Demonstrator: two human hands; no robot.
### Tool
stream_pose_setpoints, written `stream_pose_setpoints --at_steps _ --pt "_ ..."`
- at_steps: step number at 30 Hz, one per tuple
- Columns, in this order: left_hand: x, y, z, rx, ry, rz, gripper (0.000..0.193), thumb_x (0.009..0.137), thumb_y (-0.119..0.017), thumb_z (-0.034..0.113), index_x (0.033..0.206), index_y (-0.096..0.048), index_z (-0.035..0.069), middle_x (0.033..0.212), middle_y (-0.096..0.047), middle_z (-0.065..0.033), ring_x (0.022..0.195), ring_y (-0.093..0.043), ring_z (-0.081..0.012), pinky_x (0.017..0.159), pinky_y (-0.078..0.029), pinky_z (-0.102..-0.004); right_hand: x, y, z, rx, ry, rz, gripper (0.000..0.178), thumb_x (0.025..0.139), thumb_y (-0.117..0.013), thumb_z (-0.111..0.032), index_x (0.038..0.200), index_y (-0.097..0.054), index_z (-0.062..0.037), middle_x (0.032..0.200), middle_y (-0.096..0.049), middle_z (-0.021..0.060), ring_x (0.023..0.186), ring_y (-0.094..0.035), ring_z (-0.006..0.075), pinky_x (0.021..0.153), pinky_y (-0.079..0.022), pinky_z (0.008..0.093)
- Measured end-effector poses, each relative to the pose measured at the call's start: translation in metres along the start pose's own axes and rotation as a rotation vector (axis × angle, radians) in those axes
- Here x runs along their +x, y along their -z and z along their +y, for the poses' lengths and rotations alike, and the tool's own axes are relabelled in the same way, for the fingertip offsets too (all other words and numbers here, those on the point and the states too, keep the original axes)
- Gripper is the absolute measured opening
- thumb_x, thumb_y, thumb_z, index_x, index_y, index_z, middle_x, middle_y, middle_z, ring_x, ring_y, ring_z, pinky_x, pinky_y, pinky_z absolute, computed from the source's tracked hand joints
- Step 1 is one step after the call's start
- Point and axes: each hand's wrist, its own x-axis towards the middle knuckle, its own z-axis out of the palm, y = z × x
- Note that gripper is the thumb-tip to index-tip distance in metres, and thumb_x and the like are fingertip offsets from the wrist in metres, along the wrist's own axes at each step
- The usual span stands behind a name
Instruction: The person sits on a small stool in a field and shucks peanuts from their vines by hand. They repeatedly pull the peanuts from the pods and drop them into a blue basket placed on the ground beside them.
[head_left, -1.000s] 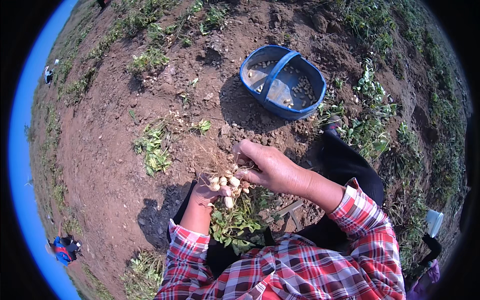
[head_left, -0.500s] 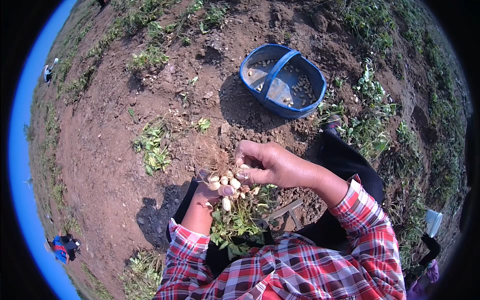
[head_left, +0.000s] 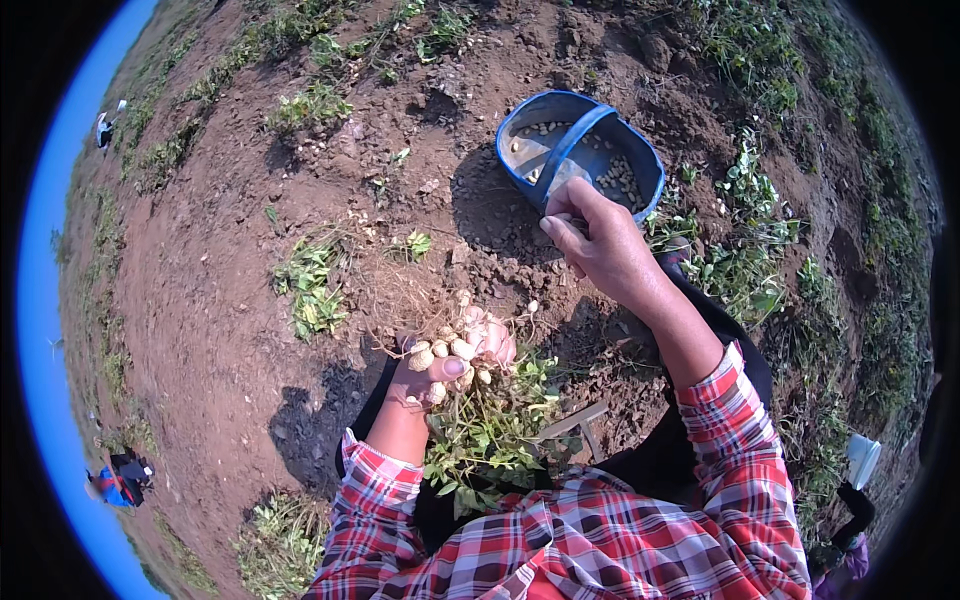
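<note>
My left hand (head_left: 490, 338) is wrapped round an uprooted peanut plant (head_left: 485, 435), its thumb across a cluster of pale peanuts (head_left: 421, 357). Thin brown roots fan out beyond the fingers, and the green leaves hang down toward my lap. My right hand (head_left: 607, 248) is closed at the near side of a blue basket (head_left: 648, 175), covering part of its rim. Its fingers are curled together, and whatever they hold is hidden. Loose peanuts (head_left: 617, 178) lie scattered on the basket's bottom, under an arched handle (head_left: 572, 140).
A pulled plant (head_left: 315, 285) lies on the brown soil left of my hands. Beside my lap is a flat grey bar-like piece (head_left: 572, 421). Green plants grow along the right. Another person (head_left: 122, 485) is at the far left, and a dark-sleeved arm (head_left: 852, 508) shows at the lower right.
My right hand has left the peanut cluster and moved up and right to the basket. The left hand still grips the plant; its fingers now show behind the peanuts.
</note>
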Motion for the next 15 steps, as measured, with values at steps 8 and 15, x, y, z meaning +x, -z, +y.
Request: stream_pose_setpoints --at_steps 8,15 --pt "-0.014 0.029 -0.010 0.004 0.119 -0.003 0.054 0.061 -0.075 0.033 0.101 -0.048 0.008 0.088 -0.051 -0.0054 0.085 -0.050 -0.0218 0.078 -0.042 -0.0365 -0.009 -0.010 -0.006 0.078 0.219 -0.171 0.035 0.086 -0.065 -0.014 0.117 -0.054 -0.0015 0.099 -0.065 0.0149 0.091 -0.064 0.0299 0.082 -0.050 0.0394" --pt "-0.016 0.023 -0.015 0.061 0.187 -0.039 0.049 0.057 -0.073 0.036 0.090 -0.049 0.008 0.080 -0.050 -0.0045 0.078 -0.049 -0.0202 0.072 -0.040 -0.0364 -0.023 -0.039 -0.010 0.102 0.044 -0.493 0.019 0.091 -0.060 -0.015 0.103 -0.056 -0.0009 0.097 -0.060 0.0129 0.089 -0.062 0.0259 0.077 -0.049 0.0366"
